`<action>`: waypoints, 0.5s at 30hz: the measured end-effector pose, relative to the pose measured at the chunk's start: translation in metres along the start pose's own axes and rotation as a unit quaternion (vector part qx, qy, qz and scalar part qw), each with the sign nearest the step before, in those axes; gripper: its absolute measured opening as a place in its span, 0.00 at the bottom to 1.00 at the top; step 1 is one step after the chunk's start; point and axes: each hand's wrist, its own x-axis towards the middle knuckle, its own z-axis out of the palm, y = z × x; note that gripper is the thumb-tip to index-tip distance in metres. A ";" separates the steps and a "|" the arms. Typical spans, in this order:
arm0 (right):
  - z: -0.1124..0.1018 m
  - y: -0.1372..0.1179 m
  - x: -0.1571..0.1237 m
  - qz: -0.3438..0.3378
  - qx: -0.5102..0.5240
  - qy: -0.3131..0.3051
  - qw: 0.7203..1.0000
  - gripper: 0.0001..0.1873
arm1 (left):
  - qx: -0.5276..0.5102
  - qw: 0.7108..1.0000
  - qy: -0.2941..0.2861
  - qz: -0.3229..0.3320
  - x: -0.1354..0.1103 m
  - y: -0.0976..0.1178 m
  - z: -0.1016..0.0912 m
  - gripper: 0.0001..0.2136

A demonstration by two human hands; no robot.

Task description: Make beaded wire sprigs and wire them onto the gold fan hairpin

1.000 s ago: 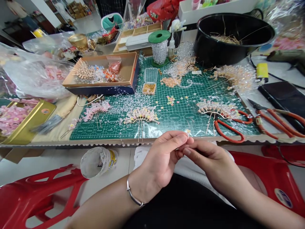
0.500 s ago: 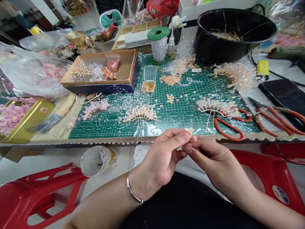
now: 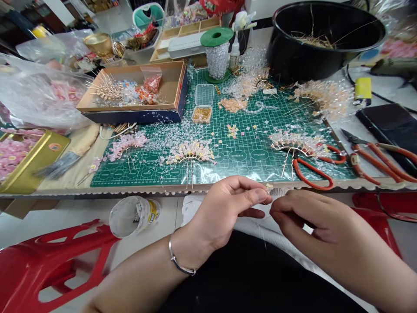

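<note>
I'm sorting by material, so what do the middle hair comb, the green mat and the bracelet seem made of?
Middle hair comb: likely metal wire, golden, thin and shiny, with translucent beads, glass or plastic.
Green mat: probably plastic, smooth with glare.
Bracelet: likely polished metal, silvery with highlights.

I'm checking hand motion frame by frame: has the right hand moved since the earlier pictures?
Yes. Judged against the red looped handle, the right hand has shifted rightward, away from the left hand.
</note>
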 end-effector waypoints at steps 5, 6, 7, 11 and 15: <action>0.002 0.001 -0.002 0.083 0.055 -0.044 0.994 0.12 | 0.011 1.000 -0.001 0.006 0.000 0.000 -0.002 0.07; 0.003 0.001 -0.003 0.096 0.063 -0.052 0.992 0.13 | 0.011 1.000 -0.001 0.005 0.001 0.000 -0.003 0.07; 0.003 0.002 -0.004 0.107 0.073 -0.060 0.990 0.12 | 0.013 1.000 -0.001 0.007 0.000 -0.001 -0.003 0.06; 0.004 0.009 -0.005 0.098 0.123 -0.052 0.986 0.09 | 0.023 1.000 0.003 0.015 0.000 0.000 -0.004 0.06; 0.003 0.014 -0.004 0.033 0.081 -0.006 0.996 0.07 | 0.017 1.000 0.015 0.018 0.001 0.002 -0.004 0.06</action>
